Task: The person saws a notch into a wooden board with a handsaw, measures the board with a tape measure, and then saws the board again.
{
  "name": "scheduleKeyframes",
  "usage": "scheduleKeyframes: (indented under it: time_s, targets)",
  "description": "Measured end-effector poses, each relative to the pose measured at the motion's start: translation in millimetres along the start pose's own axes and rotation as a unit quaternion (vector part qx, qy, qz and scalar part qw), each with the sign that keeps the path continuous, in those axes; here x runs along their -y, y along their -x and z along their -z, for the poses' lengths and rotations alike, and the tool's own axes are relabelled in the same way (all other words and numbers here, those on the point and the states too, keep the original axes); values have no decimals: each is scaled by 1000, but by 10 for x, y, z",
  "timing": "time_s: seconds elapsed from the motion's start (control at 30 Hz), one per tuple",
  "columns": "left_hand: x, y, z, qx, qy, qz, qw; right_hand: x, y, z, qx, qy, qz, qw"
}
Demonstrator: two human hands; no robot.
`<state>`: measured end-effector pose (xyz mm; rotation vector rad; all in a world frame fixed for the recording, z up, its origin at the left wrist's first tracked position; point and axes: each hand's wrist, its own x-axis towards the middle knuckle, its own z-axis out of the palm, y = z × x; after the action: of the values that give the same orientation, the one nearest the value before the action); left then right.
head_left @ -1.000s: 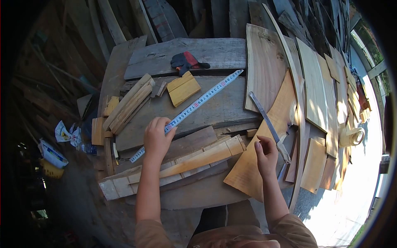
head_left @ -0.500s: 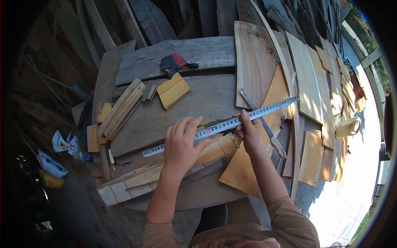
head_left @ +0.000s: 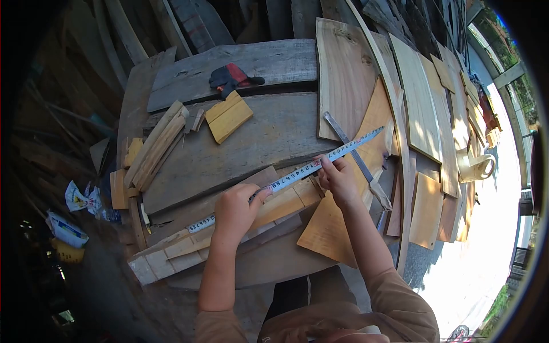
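Observation:
A strip of measuring tape, pale with black numbers, slants across the bench over a stack of long wood pieces. My left hand is closed around its left part; a short end sticks out beyond the hand. Farther right, my right hand pinches the tape between thumb and fingers. From there the tape's other end reaches up over a tan board. Beneath that end lies a long flat metal tool with a wrapped end, close to my right hand.
A dark and red glove lies on a grey plank, near a yellow wood block. Wood offcuts are piled at the left. Several boards and a pale mug are at the right. A long curved strip crosses the boards.
My left hand has gone from spread fingers to a closed grip on the tape. Both hands and the tape have shifted slightly left, and the tape slopes more steeply. The view has moved a little.

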<state>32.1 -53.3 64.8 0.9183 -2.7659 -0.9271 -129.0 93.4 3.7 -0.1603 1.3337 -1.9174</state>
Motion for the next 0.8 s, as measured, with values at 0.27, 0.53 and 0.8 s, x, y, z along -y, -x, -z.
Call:
scheduleKeyframes:
  time_s: [0.27,0.53,0.8]
  targets:
    - [74,15,-107,2,-15,23,1000,-113,-30,46,-29,160,-6,987]
    - [99,37,-218,-1,-48,40,998,-318,-102,175,-21,171,-91,981]
    - [105,26,-246,-19,-56,44,997,-361,-98,155,-39,132,-73,988]
